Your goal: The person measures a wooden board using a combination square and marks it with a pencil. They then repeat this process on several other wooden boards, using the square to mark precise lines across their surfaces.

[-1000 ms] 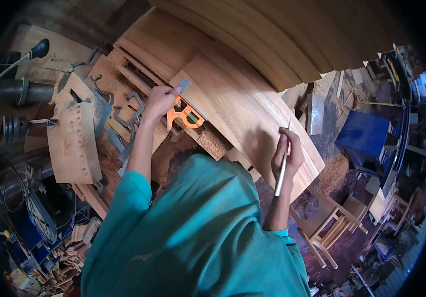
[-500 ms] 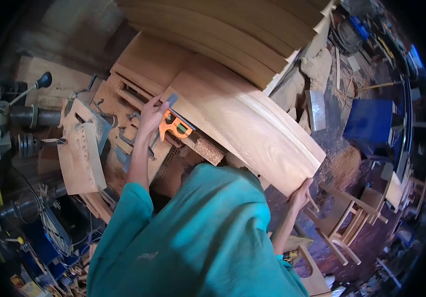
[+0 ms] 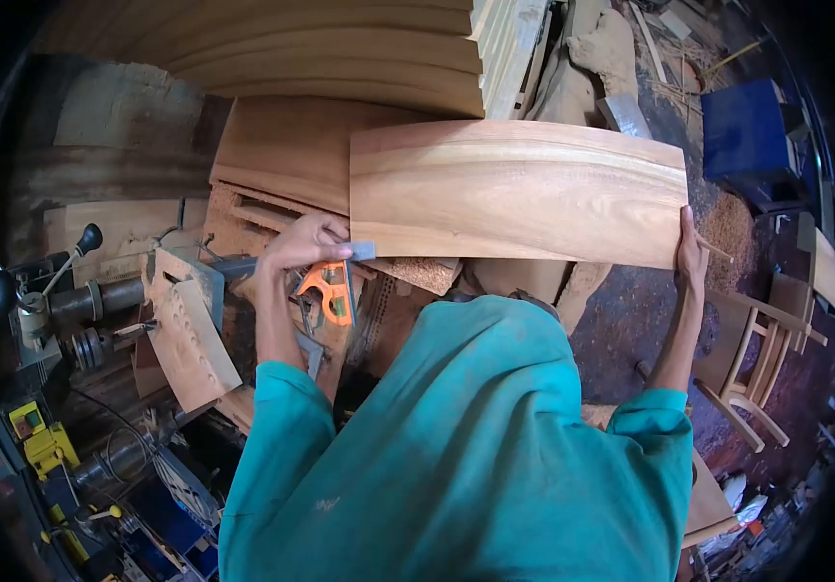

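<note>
A wide, pale wooden board (image 3: 524,194) lies crosswise in front of me, overlapping a darker board (image 3: 291,145) on its left. My left hand (image 3: 306,244) is closed on an orange combination square (image 3: 330,291), whose short grey blade end shows beside the thumb at the board's lower left corner. At the board's right end my right hand (image 3: 692,254) grips the edge, with a thin stick, perhaps a pencil, poking out from the fingers.
Stacked boards (image 3: 340,48) rise at the top. A machine with lever handles (image 3: 39,301) stands at the left, near a block with a row of holes (image 3: 194,344). On the right are a blue box (image 3: 752,136) and a small wooden chair (image 3: 752,359).
The view has turned, so the pale board now lies nearly level instead of slanting down to the right. Both hands keep their holds at its ends.
</note>
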A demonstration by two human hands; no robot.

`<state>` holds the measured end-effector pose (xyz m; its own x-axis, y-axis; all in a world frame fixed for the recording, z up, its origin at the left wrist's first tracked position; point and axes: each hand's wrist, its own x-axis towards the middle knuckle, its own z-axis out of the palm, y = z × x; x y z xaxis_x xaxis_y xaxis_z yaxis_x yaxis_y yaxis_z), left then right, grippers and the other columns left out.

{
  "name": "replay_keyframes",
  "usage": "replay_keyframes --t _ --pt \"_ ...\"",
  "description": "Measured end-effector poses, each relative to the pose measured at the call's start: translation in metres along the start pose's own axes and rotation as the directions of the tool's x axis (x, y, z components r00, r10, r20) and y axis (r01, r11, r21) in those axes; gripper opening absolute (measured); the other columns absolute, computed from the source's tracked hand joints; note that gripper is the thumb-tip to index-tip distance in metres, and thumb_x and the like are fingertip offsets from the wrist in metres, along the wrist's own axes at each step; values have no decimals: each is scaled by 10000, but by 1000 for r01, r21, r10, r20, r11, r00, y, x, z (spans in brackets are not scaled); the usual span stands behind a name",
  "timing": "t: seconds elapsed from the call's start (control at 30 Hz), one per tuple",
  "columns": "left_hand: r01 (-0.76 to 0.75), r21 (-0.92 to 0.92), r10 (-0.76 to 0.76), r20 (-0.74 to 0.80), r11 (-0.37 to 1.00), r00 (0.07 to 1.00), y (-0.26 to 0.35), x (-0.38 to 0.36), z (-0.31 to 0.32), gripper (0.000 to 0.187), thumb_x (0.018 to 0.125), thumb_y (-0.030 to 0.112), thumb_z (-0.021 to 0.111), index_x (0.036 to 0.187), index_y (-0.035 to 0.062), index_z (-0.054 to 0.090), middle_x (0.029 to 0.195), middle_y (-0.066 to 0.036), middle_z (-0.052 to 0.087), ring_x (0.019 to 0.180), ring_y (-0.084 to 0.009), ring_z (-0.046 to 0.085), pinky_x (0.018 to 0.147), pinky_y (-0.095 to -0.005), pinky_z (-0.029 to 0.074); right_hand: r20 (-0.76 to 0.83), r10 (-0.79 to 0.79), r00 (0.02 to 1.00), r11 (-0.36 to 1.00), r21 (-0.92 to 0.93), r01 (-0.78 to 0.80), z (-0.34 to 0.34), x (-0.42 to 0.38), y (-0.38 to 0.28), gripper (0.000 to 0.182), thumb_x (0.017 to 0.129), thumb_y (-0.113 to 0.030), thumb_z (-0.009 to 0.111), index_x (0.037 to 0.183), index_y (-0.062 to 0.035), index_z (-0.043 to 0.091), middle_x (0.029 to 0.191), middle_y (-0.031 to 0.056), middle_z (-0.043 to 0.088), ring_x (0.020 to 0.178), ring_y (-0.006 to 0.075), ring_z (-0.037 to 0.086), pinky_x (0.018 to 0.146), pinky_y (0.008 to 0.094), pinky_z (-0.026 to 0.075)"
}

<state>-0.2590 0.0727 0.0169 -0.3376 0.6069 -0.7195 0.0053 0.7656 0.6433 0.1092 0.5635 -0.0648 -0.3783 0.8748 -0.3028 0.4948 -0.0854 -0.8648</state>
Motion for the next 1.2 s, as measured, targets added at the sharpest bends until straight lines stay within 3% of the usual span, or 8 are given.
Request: replay_keyframes --t 0.2,0.27,0.43,0.6,0.67,0.8,0.97,1.2 --pt "25 126 -13 -102 992 995 2 16 3 490 726 204 791 1069 -43 545 761 -72 638 682 -101 583 602 -247 456 57 -9 998 991 134 1 3 12 10 663 912 -518 524 1116 108 605 1049 153 633 940 147 567 844 267 440" --pt "-89 -82 84 -56 993 995 -2 27 0 501 720 215 803 1064 -34 537 758 -74 636 663 -93 575 565 -242 441 65 29 997 984 173 -40 4 13 15 648 922 -497 520 1151 106 582 1093 160 617 962 150 566 858 278 441" --pt "14 141 -1 -86 990 996 30 15 2 225 750 128 770 779 17 576 613 16 584 542 -31 502 477 -192 357 -18 68 997 989 135 -65 12 7 8 632 919 -488 530 1131 104 598 1072 168 633 956 168 590 836 279 457" --pt "-14 200 75 -300 980 951 16 25 17 190 773 134 749 739 41 587 601 37 562 517 -23 437 475 -201 326 -26 47 999 987 152 -43 3 5 15 633 914 -484 541 1131 108 595 1061 184 632 955 178 589 832 297 458" --pt "72 260 19 -329 963 944 25 27 11 313 706 273 815 686 58 588 582 12 557 538 -65 475 490 -247 361 -31 41 999 984 177 -35 4 7 21 638 914 -487 540 1129 111 594 1057 183 631 944 177 587 822 294 459" --pt "105 405 -55 -134 908 989 42 37 -9 347 678 307 838 651 71 584 590 18 553 547 -66 472 485 -250 351 -33 82 996 988 137 -77 0 0 15 641 913 -485 543 1101 124 603 1020 185 641 905 178 594 800 304 468" --pt "49 219 -70 93 975 993 26 32 -13 251 759 256 779 695 53 646 644 12 605 606 -69 518 554 -230 391 -51 89 995 978 194 -77 2 -23 13 625 920 -466 542 1110 127 599 1044 199 639 930 189 601 813 300 468" --pt "87 309 -91 -1 947 996 15 37 -30 173 787 170 744 840 16 687 716 -4 648 609 -70 540 583 -236 436 -110 65 992 989 140 -49 3 -31 20 734 881 -530 566 1158 150 555 1094 201 611 975 195 582 849 297 456"
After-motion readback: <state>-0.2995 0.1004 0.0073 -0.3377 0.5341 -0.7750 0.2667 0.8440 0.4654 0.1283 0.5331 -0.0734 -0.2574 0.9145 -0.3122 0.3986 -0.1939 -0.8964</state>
